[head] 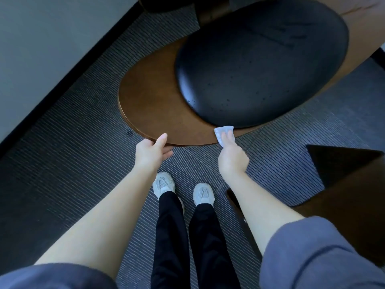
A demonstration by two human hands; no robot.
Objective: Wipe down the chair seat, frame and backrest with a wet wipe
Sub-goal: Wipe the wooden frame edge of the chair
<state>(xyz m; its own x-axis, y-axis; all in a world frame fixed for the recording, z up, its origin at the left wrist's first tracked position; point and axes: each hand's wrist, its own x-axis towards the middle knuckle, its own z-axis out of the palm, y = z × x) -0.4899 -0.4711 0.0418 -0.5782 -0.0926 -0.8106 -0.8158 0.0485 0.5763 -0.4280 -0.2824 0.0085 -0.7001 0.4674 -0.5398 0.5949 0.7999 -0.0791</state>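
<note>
1. While the left hand (153, 150) clasps the wooden seat rim (145, 113) at about 7 o'clock of the seat, thumb on top and fingers curled underneath, the right hand (231, 155) presses the wet wipe (223, 131) flat against the same rim at about 5 o'clock, fingers closed down on the cloth.
2. The wipe is folded small, and its far edge touches the front of the black cushion (262, 65), which sits toward 1 o'clock on the wooden base.
3. Small droplets speckle the cushion near its front and left side, so I judge that the padded part has already had a pass; I cannot tell whether all of it was covered.
4. The wood shows no clear wet streak, so the rim looks like the step in hand, with the broad bare wood at 9 o'clock likely still to do.
5. The frame below the seat is hidden from this view, and only a dark, blurred shape at 12 o'clock may be the backrest; both appear to be left.
6. A second wooden chair (343, 184) stands at 3 o'clock of the person's shoes (183, 188), on striped carpet (73, 163); nothing shows it being part of the job.
7. Overall I would put the task near its early middle.
</note>
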